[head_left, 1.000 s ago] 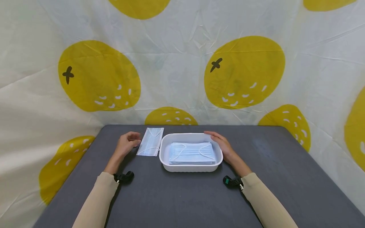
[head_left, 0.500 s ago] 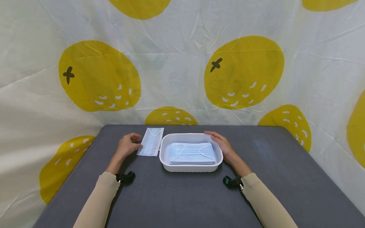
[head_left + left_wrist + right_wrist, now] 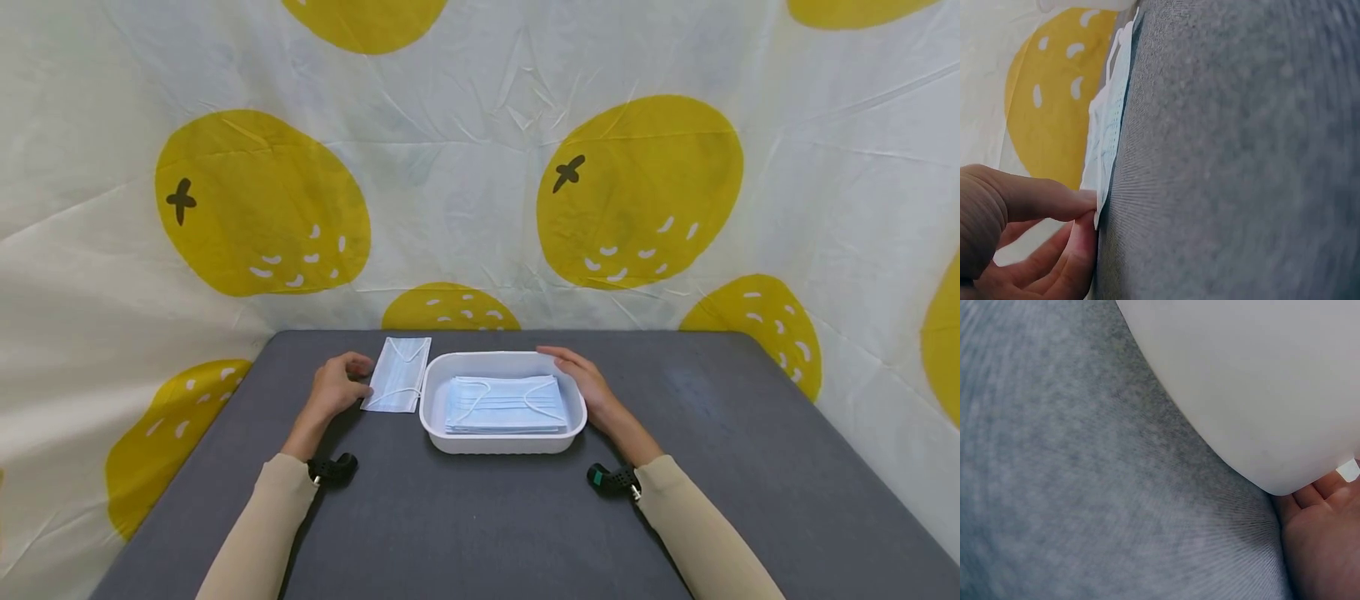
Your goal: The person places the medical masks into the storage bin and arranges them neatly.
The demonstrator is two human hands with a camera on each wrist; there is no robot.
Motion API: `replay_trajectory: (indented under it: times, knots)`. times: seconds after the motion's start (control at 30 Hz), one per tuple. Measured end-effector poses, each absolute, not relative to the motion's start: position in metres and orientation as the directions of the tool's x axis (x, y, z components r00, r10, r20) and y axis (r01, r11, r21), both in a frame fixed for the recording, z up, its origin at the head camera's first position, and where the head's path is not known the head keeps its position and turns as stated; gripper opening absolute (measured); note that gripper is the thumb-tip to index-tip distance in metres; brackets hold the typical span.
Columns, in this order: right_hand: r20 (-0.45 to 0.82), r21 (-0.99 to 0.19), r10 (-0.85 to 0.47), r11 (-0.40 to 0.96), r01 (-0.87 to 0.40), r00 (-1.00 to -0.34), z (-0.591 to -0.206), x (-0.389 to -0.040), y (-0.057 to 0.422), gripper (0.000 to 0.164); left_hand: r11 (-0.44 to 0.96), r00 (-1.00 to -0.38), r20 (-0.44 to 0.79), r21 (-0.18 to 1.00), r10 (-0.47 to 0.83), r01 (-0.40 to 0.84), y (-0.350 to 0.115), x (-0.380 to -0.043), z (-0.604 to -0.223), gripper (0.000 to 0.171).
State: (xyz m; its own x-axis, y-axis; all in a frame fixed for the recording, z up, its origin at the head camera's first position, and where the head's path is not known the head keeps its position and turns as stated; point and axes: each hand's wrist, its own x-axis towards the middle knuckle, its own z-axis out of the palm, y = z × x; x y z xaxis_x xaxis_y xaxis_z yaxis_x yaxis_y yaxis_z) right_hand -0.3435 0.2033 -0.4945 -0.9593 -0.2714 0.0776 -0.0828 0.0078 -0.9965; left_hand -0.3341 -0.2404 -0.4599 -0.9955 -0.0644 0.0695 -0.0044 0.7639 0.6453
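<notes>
A pale blue face mask (image 3: 399,375) with white ear loops lies flat on the table, left of a white plastic tray (image 3: 503,443). At its near left corner is my left hand (image 3: 337,386); in the left wrist view thumb and forefinger pinch the edge of the mask (image 3: 1107,134). More face masks (image 3: 504,404) lie stacked inside the tray. My right hand (image 3: 588,385) rests against the tray's right end, its fingers extended along the far right rim. Up close, the right wrist view has the tray's outer wall (image 3: 1254,381) beside the hand (image 3: 1325,540).
The dark grey table (image 3: 480,525) carries the tray and masks. Behind it hangs a white cloth (image 3: 457,192) with large yellow fruit prints. A black strap device (image 3: 333,471) is on the left wrist and another (image 3: 613,479) on the right.
My left hand has moved slightly right, from beside the loose mask onto its near left corner, and now pinches it. The right hand and the tray stay where they were.
</notes>
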Motion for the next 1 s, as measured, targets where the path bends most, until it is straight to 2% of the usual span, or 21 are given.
replay_trajectory:
  times: [0.3,0.5,0.63,0.77,1.0]
  knots:
    - [0.073,-0.996,-0.276,0.019,-0.082,-0.958,-0.4933,-0.3449,0.2034,0.043,0.771,-0.986,0.087,0.634,-0.142,-0.055,-0.2382,-0.3344,-0.4604,0.034]
    - [0.064,-0.997,-0.278,0.025,-0.074,-0.959,-0.4935,-0.3437,0.2033,0.044,0.553,-0.983,-0.039,0.822,-0.178,-0.132,-0.2399,-0.3331,-0.4588,0.033]
    - [0.069,-0.996,-0.268,0.033,-0.08,-0.961,-0.4913,-0.3453,0.2041,0.043,0.443,-0.982,-0.096,0.882,-0.163,-0.159,-0.2397,-0.3364,-0.4557,0.028]
    - [0.056,-0.997,-0.253,0.041,-0.068,-0.966,-0.4922,-0.3422,0.2034,0.043,0.443,-0.982,-0.114,0.881,-0.15,-0.169,-0.2393,-0.3342,-0.4582,0.024]
    - [0.079,-0.997,-0.259,0.002,-0.082,-0.963,-0.4949,-0.3399,0.2032,0.043,0.491,-0.982,-0.143,0.852,-0.121,-0.184,-0.2377,-0.3322,-0.4598,0.032]
